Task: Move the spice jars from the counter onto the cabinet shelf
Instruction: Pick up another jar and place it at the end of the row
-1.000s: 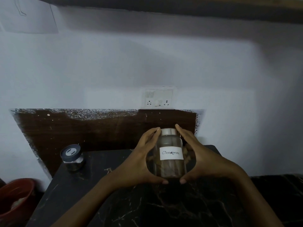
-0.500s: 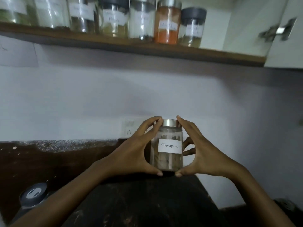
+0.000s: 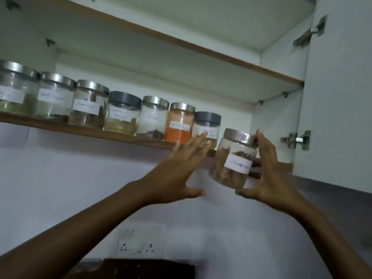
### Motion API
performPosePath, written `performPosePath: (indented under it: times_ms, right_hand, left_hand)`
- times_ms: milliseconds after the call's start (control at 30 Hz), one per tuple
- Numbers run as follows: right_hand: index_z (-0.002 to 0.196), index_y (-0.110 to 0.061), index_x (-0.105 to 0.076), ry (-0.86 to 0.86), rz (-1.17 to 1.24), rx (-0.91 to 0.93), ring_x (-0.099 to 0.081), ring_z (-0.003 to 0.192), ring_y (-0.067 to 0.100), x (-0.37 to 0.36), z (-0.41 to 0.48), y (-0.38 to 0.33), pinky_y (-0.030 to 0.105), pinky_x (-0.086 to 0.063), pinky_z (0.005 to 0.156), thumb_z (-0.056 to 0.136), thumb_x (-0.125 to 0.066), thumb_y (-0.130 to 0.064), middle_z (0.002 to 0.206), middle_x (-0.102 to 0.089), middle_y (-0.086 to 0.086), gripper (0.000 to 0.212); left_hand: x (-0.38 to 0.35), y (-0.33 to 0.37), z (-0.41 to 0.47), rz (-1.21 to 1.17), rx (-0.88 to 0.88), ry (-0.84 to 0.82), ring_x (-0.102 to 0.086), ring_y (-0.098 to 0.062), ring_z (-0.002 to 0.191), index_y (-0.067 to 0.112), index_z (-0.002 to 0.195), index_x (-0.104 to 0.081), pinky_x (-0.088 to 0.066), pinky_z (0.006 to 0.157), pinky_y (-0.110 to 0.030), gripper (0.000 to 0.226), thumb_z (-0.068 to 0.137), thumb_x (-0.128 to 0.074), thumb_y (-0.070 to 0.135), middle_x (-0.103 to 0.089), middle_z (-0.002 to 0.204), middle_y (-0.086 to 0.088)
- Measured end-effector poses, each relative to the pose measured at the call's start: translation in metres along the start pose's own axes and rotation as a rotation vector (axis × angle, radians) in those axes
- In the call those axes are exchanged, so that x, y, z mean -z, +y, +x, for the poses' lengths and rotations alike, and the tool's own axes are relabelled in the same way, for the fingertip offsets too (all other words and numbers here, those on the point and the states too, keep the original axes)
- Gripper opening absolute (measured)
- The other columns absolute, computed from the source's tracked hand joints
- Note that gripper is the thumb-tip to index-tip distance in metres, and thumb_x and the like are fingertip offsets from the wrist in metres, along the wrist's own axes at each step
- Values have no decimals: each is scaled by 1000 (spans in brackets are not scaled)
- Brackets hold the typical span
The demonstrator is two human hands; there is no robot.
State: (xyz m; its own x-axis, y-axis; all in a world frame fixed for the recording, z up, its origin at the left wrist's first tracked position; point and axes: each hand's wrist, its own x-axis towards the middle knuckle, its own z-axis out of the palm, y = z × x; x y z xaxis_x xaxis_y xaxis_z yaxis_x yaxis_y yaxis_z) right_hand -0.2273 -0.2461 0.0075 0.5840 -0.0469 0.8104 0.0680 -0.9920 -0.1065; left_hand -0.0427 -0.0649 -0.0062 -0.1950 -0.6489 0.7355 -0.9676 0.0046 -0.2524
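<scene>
An open cabinet door (image 3: 340, 101) fills the right edge of the frame. The cabinet shelf (image 3: 84, 129) runs from left centre toward the middle, bearing a row of seven labelled jars (image 3: 120, 115) (two dark-lidded, the rest silver). At centre, the left hand (image 3: 177, 170) is released, fingers straight and spread, apart from the cinnamon jar (image 3: 231, 160). The right hand (image 3: 267, 176) grasps that jar, fingertips on the lid, thumb under the base. The jar is tilted, before the shelf's right end.
</scene>
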Motion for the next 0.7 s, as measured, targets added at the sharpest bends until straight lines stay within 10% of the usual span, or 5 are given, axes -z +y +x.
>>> performPosePath:
  times_ms: [233,400,700]
  right_hand:
    - [141,-41,-8,128,-29,-10,-47,97,3,31,64,54,7,-48,62,47,-85,5,134,-14,-17,130]
    - [143,-31,-11,56,-112,-11,-44,108,20,42,93,83,11,-47,65,46,-85,2,137,-15,-13,127]
    - [143,-30,-13,-80,93,-173,-39,121,24,28,110,105,28,-45,83,58,-83,-1,139,-17,-9,114]
  left_hand:
    - [-39,-53,23,452,245,-42,33,-32,137,16,138,35,11,115,-53,114,82,-53,62,36,149,-13]
    - [-49,-58,16,584,220,-6,-12,-42,141,4,147,-20,-15,112,-55,116,61,-72,62,-14,154,-24]
    - [-53,-58,17,614,217,13,-20,-41,140,5,146,-26,-25,110,-57,113,60,-69,63,-22,153,-22]
